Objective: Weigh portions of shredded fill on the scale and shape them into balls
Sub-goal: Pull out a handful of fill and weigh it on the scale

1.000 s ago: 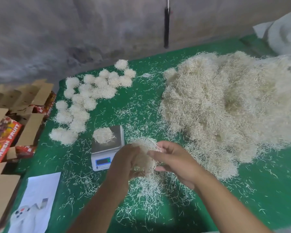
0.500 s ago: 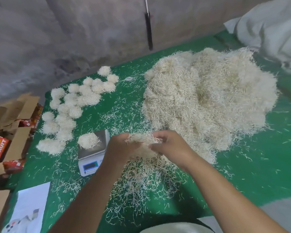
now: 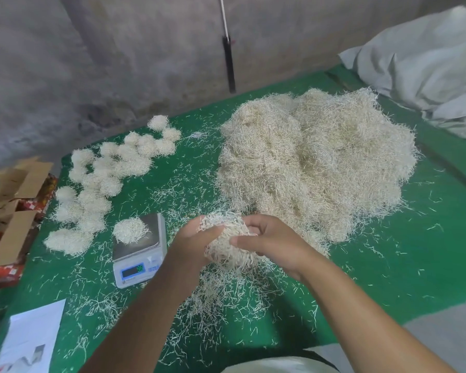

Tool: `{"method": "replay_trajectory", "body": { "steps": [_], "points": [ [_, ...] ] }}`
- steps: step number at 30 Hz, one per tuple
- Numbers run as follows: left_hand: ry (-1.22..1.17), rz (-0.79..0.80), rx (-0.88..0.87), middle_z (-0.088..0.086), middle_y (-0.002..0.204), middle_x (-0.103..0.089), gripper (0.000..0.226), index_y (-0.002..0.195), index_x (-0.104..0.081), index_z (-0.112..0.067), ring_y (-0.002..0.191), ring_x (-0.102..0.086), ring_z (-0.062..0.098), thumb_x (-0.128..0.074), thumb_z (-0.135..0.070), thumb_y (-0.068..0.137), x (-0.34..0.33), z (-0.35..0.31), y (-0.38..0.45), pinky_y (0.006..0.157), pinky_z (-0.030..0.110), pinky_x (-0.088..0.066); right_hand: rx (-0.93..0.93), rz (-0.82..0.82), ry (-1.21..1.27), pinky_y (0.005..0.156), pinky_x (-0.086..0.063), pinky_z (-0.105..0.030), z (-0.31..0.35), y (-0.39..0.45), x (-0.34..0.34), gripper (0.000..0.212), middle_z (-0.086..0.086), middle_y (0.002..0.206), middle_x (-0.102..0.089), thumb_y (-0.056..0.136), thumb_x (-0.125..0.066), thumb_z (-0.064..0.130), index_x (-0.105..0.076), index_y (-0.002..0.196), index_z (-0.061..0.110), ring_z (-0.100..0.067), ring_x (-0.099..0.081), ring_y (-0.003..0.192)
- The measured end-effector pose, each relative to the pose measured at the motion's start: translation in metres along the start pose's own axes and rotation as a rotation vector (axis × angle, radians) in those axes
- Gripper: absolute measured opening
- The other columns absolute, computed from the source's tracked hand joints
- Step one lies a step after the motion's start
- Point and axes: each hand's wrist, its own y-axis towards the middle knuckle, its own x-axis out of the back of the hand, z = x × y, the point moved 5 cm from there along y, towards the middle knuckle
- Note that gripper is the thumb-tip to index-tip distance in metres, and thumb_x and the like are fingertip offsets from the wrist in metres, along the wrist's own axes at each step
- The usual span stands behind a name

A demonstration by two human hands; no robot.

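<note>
Presently | both hands, left hand [image 3: 191,244] and right hand [image 3: 269,244], cup fill clump [image 3: 228,246], fingers curled round it (compacting, I judge) | beside scale [image 3: 139,250] carrying weighed portion [image 3: 129,230]

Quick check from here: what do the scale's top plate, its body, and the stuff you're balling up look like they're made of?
Scale plate: looks like brushed metal, grey with a dull sheen. Scale body: white, smooth, probably plastic. Clump held in the left hand and right hand: thin, pale cream, stiff, matte strands, likely shredded paper or wood fibre; I cannot tell which.
</note>
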Motion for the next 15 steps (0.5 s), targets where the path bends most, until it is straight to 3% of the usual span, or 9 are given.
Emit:
{"method": "replay_trajectory", "body": {
  "steps": [2, 3, 5, 7, 9, 11, 13, 14, 15],
  "points": [
    [-0.125, -0.016, 0.119, -0.003, 0.154, -0.049, 0.069, 0.142, -0.057, -0.038, 0.127, -0.061, 0.010, -0.076, 0.001, 0.089, -0.002, 0.014, 0.001, 0.092, 0.019, -0.054, -0.007, -0.008, -0.041, 0.109, -0.042, -0.026, -0.004, -0.005, -0.004, 0.055, 0.039, 0.130, -0.049, 0.084, -0.085, 0.049, -0.062, 0.134, 0.044, 0.014, -0.056, 0.117],
    [-0.136, -0.025, 0.142, -0.010, 0.154, -0.046, 0.081, 0.147, -0.051, -0.041, 0.122, -0.062, 0.001, -0.073, 0.009, 0.086, -0.005, 0.017, -0.005, 0.084, 0.014, -0.055, -0.006, -0.002, -0.048, 0.107, -0.046, -0.027, -0.006, -0.007, -0.006, 0.047, 0.033, 0.132, -0.058, 0.085, -0.084, 0.050, -0.066, 0.128, 0.045, 0.014, -0.060, 0.114],
    [-0.156, -0.066, 0.178, -0.026, 0.138, -0.054, 0.083, 0.148, -0.049, -0.038, 0.089, -0.071, -0.004, -0.067, 0.013, 0.085, 0.001, 0.023, -0.009, 0.061, 0.019, -0.060, -0.013, 0.041, -0.046, 0.106, -0.049, -0.032, -0.007, -0.013, -0.012, 0.035, 0.035, 0.125, -0.067, 0.085, -0.083, 0.052, -0.071, 0.117, 0.048, 0.012, -0.066, 0.109],
    [-0.122, -0.125, 0.177, -0.025, 0.135, -0.050, 0.083, 0.152, -0.046, -0.031, 0.063, -0.070, 0.004, -0.058, 0.016, 0.085, 0.004, 0.020, -0.014, 0.045, 0.020, -0.053, -0.016, 0.042, -0.046, 0.112, -0.046, -0.036, -0.004, -0.020, -0.016, 0.056, 0.028, 0.143, -0.059, 0.081, -0.084, 0.057, -0.065, 0.133, 0.046, 0.005, -0.061, 0.122],
    [-0.082, -0.153, 0.153, -0.009, 0.144, -0.052, 0.089, 0.157, -0.042, -0.027, 0.055, -0.063, 0.008, -0.056, 0.019, 0.082, 0.007, 0.018, -0.014, 0.041, 0.015, -0.045, -0.043, 0.050, -0.010, 0.115, -0.046, -0.040, -0.006, -0.020, -0.018, 0.079, 0.013, 0.155, -0.053, 0.080, -0.085, 0.057, -0.056, 0.148, 0.030, -0.007, -0.058, 0.131],
    [-0.066, -0.142, 0.143, -0.007, 0.129, -0.060, 0.091, 0.158, -0.042, -0.026, 0.055, -0.061, 0.002, -0.062, 0.017, 0.081, 0.003, 0.012, -0.016, 0.042, 0.014, -0.045, -0.066, 0.050, 0.031, 0.098, -0.054, -0.033, -0.005, -0.021, -0.013, 0.064, 0.017, 0.126, -0.071, 0.084, -0.085, 0.051, -0.063, 0.138, 0.025, 0.005, -0.067, 0.103],
    [-0.052, -0.126, 0.139, -0.020, 0.105, -0.056, 0.089, 0.158, -0.042, -0.025, 0.052, -0.060, -0.003, -0.069, 0.012, 0.082, 0.003, 0.005, -0.014, 0.042, 0.014, -0.045, -0.079, 0.081, 0.057, 0.073, -0.050, -0.019, -0.005, -0.020, -0.010, 0.039, 0.019, 0.086, -0.074, 0.088, -0.082, 0.049, -0.073, 0.114, 0.021, 0.008, -0.065, 0.066],
    [-0.033, -0.138, 0.145, -0.022, 0.099, -0.053, 0.088, 0.158, -0.042, -0.026, 0.051, -0.060, 0.000, -0.072, 0.009, 0.083, 0.002, 0.001, -0.016, 0.042, 0.014, -0.046, -0.080, 0.070, 0.068, 0.071, -0.051, -0.018, -0.007, -0.018, -0.008, 0.032, 0.012, 0.091, -0.076, 0.088, -0.082, 0.051, -0.076, 0.104, 0.024, 0.001, -0.071, 0.069],
    [-0.007, -0.155, 0.135, -0.022, 0.096, -0.053, 0.087, 0.158, -0.041, -0.027, 0.051, -0.061, 0.004, -0.075, 0.005, 0.084, 0.002, -0.001, -0.016, 0.042, 0.015, -0.047, -0.091, 0.054, 0.088, 0.079, -0.057, -0.023, -0.011, -0.017, -0.006, 0.021, -0.002, 0.111, -0.077, 0.086, -0.082, 0.053, -0.077, 0.091, 0.034, -0.012, -0.077, 0.092]
  ]
}}
